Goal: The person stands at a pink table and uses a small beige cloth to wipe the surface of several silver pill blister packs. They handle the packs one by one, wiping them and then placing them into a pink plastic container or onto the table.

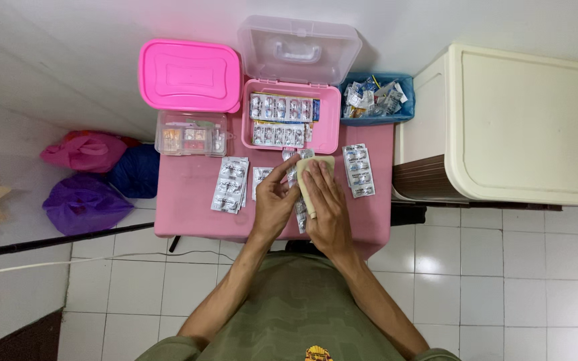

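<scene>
My right hand point(328, 208) lies flat on a pale yellow cloth point(314, 166) spread over a strip of silver blister packs point(300, 217) on the pink table point(182, 207). My left hand point(273, 200) pinches the upper part of that strip point(292, 175) beside the cloth. More blister packs lie to the left point(231, 184) and to the right point(358, 170) of my hands. Behind them stands an open pink box point(289, 117) filled with blister packs, its clear lid point(298, 50) leaning against the wall.
A pink lid point(190, 75) and a clear compartment tray point(191, 133) sit at the table's back left. A blue basket point(377, 99) of small packets is at the back right. A cream cabinet point(516, 120) stands to the right. Coloured bags point(88, 180) lie on the floor at left.
</scene>
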